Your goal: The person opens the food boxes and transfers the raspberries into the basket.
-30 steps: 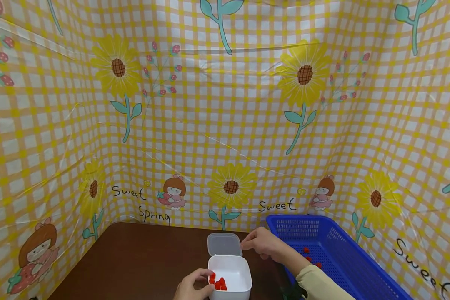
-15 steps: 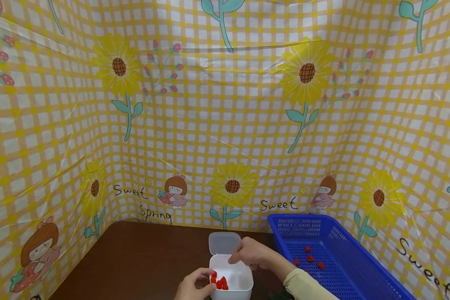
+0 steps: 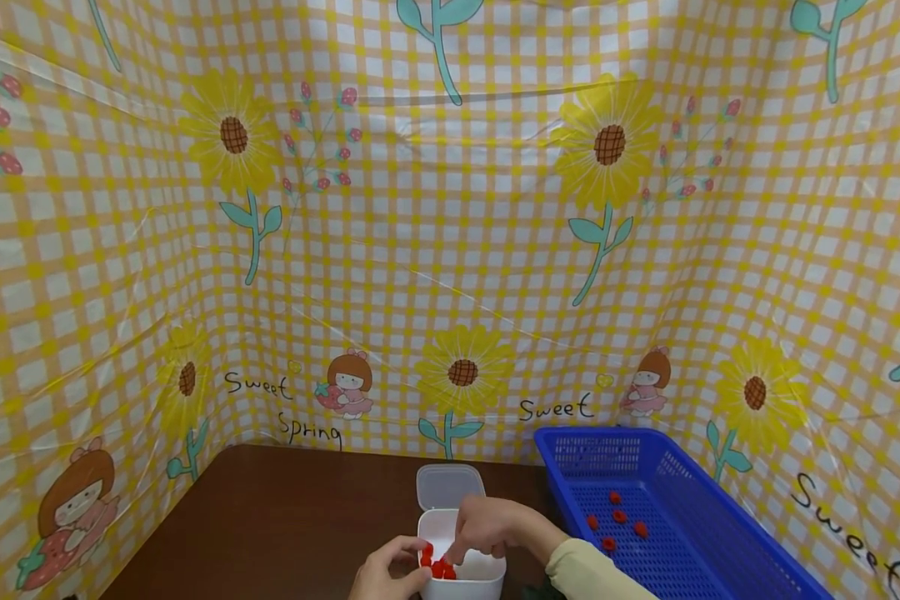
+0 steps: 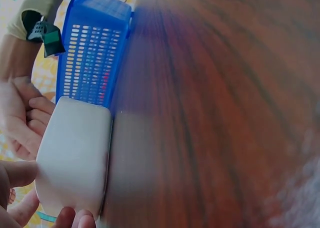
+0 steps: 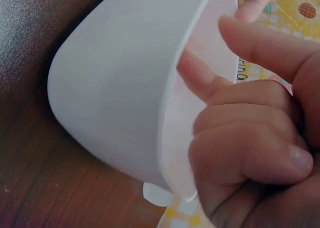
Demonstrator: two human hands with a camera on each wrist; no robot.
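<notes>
A white plastic box point(image 3: 461, 590) stands on the table with several small red, berry-like pieces point(image 3: 439, 571) gathered at its near left corner. My left hand point(image 3: 385, 571) holds the box by its left side, thumb and fingers spread around the corner in the left wrist view. Over the box is my right hand point(image 3: 487, 527), its index finger reaching down inside, close by the red pieces. In the right wrist view the thumb point(image 5: 265, 45) stands apart from that index finger point(image 5: 197, 77), and the other fingers are curled. The box wall partly hides the index finger there.
Behind the box lies a translucent lid point(image 3: 450, 485). A long blue perforated basket point(image 3: 690, 475) occupies the right side, with several loose red pieces point(image 3: 619, 517) on its floor. A checked floral cloth point(image 3: 450, 208) surrounds the brown table point(image 3: 285, 517).
My right hand has travelled from beside the lid, left and down into the box, toward the red pieces. More of the basket's red pieces show now. The left hand keeps its hold.
</notes>
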